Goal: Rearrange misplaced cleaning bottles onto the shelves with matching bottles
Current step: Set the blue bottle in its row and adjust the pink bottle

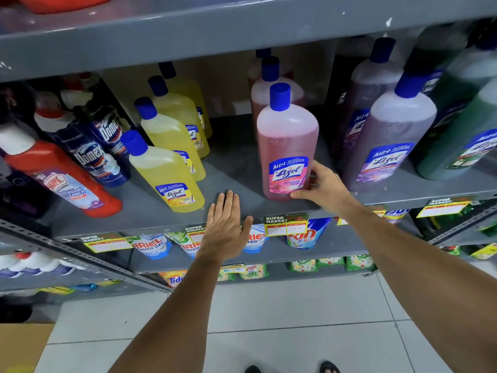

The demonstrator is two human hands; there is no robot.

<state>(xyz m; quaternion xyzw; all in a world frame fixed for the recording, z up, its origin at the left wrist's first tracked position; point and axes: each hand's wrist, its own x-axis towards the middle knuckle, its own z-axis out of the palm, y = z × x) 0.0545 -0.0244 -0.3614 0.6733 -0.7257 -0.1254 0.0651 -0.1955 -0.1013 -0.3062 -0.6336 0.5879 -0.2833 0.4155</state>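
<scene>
A pink Lizol bottle [287, 146] with a blue cap stands upright at the front of the grey shelf [234, 168], with more pink bottles [271, 87] lined up behind it. My right hand [320, 184] grips its lower right side, thumb under the label. My left hand [226, 224] lies flat with fingers together on the shelf's front edge, holding nothing, between the pink bottle and a row of yellow Lizol bottles [166, 168]. Purple Lizol bottles [390, 135] stand to the right, and green ones [462, 130] beyond them.
Dark blue Domex bottles [91, 154] and a red Harpic bottle [61, 181] fill the shelf's left end. An upper shelf [188, 36] overhangs. Detergent pouches [150, 244] hang on lower shelves. Tiled floor [269, 319] lies below, with a cardboard box [21, 345] at the bottom left.
</scene>
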